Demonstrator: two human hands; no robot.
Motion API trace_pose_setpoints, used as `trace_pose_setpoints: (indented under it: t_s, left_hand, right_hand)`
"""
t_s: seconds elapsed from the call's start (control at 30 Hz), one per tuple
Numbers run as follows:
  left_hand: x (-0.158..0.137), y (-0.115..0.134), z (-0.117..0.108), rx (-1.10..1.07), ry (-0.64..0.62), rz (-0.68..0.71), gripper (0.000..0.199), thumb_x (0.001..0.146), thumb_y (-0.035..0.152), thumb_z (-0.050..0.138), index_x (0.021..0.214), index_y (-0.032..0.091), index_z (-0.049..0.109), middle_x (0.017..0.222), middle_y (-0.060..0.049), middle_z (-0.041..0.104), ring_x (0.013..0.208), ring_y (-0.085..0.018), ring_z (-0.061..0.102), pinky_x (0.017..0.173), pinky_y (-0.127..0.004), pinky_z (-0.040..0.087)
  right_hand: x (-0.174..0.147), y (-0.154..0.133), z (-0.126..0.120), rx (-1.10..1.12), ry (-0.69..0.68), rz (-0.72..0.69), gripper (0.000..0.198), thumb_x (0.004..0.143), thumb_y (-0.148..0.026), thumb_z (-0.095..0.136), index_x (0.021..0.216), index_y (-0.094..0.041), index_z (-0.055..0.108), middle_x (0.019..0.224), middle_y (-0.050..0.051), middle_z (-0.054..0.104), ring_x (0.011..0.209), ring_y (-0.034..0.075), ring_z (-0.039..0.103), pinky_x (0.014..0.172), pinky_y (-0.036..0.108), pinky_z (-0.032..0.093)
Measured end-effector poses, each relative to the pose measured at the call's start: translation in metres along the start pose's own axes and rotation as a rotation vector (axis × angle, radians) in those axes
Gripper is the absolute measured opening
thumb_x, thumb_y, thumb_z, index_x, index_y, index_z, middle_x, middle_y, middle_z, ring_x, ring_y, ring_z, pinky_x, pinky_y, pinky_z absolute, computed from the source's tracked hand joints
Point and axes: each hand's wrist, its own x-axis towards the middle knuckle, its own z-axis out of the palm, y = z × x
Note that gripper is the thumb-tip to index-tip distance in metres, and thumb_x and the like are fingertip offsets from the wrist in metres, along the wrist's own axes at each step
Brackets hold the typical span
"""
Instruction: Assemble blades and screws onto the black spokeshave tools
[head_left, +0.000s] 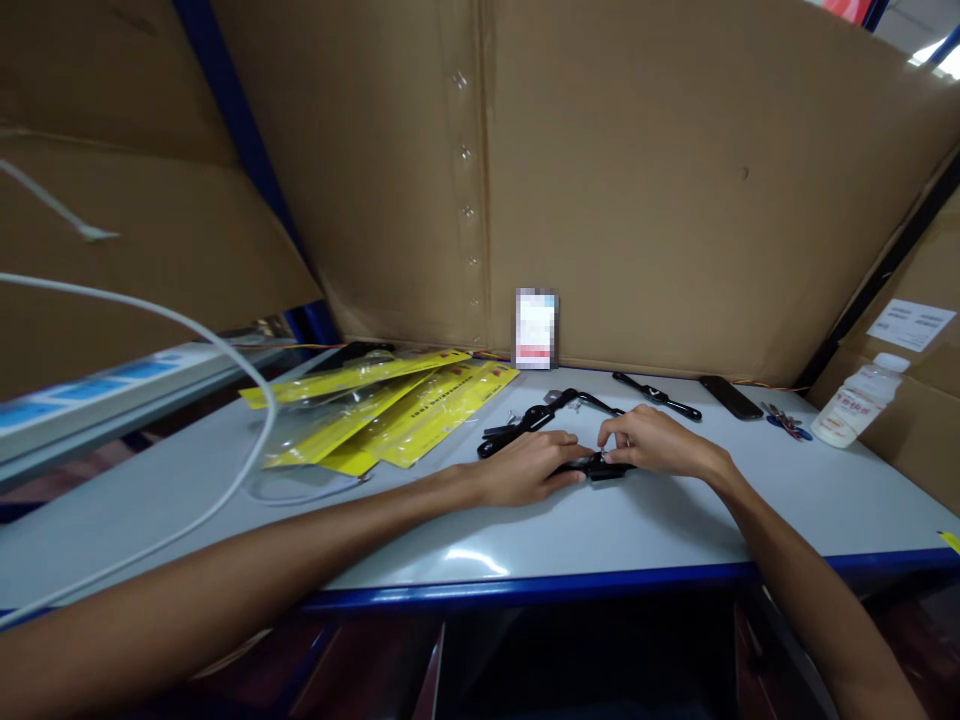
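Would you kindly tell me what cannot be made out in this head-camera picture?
In the head view:
Black part: partly covered by the left hand and the right hand.
Small shiny piece at the right hand: too small and partly covered to identify.
Propped screen: content lost under pixelation.
Bottle label: too small and blurred to read.
White cable: cut off by the left edge.

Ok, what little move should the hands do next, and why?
Maybe the right hand should gently turn the small shiny piece: it seems to be pinching that at the black bar, while the left hand steadies the bar.
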Motion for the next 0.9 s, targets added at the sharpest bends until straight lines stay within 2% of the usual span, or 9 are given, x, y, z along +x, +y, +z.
trace_pose_setpoints:
  t_s: [0.1,0.3,0.37,0.47,0.53,0.57,0.7,0.8,0.9]
  left_hand:
    - [0.0,0.0,0.001,0.003,-0.009,-0.011,0.031,0.104,0.032,0.049,0.127,0.017,0.063,0.103,-0.009,0.066,0.093,-0.024,0.065,0.081,-0.034,0.049]
    - [-0.001,-0.002,0.002,0.013,0.005,0.007,0.031,0.104,0.032,0.048,0.125,0.015,0.064,0.103,-0.01,0.067,0.093,-0.024,0.065,0.081,-0.034,0.049]
    - [-0.001,-0.001,0.001,0.014,0.012,0.01,0.032,0.104,0.032,0.048,0.127,0.016,0.063,0.104,-0.01,0.067,0.093,-0.024,0.065,0.081,-0.034,0.049]
    - [-0.001,0.0,-0.001,0.005,0.013,0.014,0.032,0.104,0.032,0.049,0.129,0.018,0.063,0.105,-0.009,0.068,0.094,-0.023,0.065,0.081,-0.033,0.049]
    - [-0.001,0.001,-0.002,0.003,0.008,0.007,0.032,0.104,0.032,0.049,0.13,0.019,0.063,0.106,-0.009,0.068,0.095,-0.023,0.066,0.082,-0.032,0.049]
    - [-0.001,0.001,-0.002,0.002,0.006,0.002,0.032,0.104,0.032,0.049,0.13,0.019,0.062,0.106,-0.009,0.068,0.095,-0.023,0.066,0.082,-0.032,0.048]
    - [0.0,0.001,-0.002,0.009,-0.004,0.0,0.03,0.104,0.033,0.049,0.126,0.018,0.063,0.103,-0.008,0.067,0.093,-0.022,0.065,0.081,-0.031,0.048]
    - [0.0,-0.001,-0.001,0.02,-0.012,0.002,0.029,0.104,0.033,0.048,0.121,0.016,0.064,0.102,-0.009,0.066,0.093,-0.023,0.064,0.08,-0.032,0.048]
    - [-0.001,-0.002,0.001,0.027,-0.007,0.0,0.029,0.104,0.034,0.047,0.116,0.014,0.065,0.101,-0.009,0.067,0.091,-0.023,0.064,0.08,-0.032,0.048]
  right_hand:
    - [0.002,-0.002,0.003,-0.055,0.01,0.022,0.008,0.089,-0.025,0.073,0.092,-0.018,0.072,0.073,0.0,0.061,0.066,0.013,0.048,0.06,0.025,0.026]
    - [0.006,-0.005,0.013,-0.207,0.017,0.015,0.035,0.099,-0.027,0.057,0.065,-0.017,0.062,0.062,0.0,0.053,0.059,0.013,0.037,0.058,0.03,0.021]
    - [0.005,-0.003,0.012,-0.175,0.046,0.018,0.031,0.098,-0.029,0.059,0.069,-0.017,0.065,0.063,0.0,0.054,0.06,0.013,0.039,0.058,0.029,0.022]
    - [0.002,0.001,0.005,-0.061,0.063,0.007,0.01,0.092,-0.028,0.068,0.096,-0.02,0.073,0.071,-0.001,0.06,0.065,0.013,0.047,0.06,0.027,0.025]
    - [0.0,0.002,0.0,-0.009,0.014,-0.015,0.019,0.09,-0.026,0.071,0.108,-0.023,0.073,0.075,-0.001,0.062,0.068,0.013,0.05,0.062,0.025,0.028]
    - [-0.001,0.002,-0.001,-0.004,-0.015,-0.021,0.02,0.089,-0.025,0.071,0.109,-0.023,0.073,0.075,-0.001,0.063,0.068,0.013,0.051,0.063,0.025,0.028]
    - [0.001,-0.005,0.002,-0.075,-0.023,0.011,0.007,0.09,-0.025,0.07,0.088,-0.019,0.073,0.07,0.0,0.061,0.064,0.013,0.047,0.061,0.026,0.026]
    - [0.004,-0.009,0.01,-0.173,-0.003,0.02,0.027,0.095,-0.027,0.063,0.071,-0.017,0.066,0.065,0.001,0.058,0.061,0.013,0.042,0.058,0.029,0.022]
    - [0.006,-0.008,0.013,-0.188,-0.003,0.008,0.033,0.098,-0.031,0.059,0.068,-0.018,0.064,0.065,0.002,0.058,0.06,0.014,0.042,0.058,0.029,0.022]
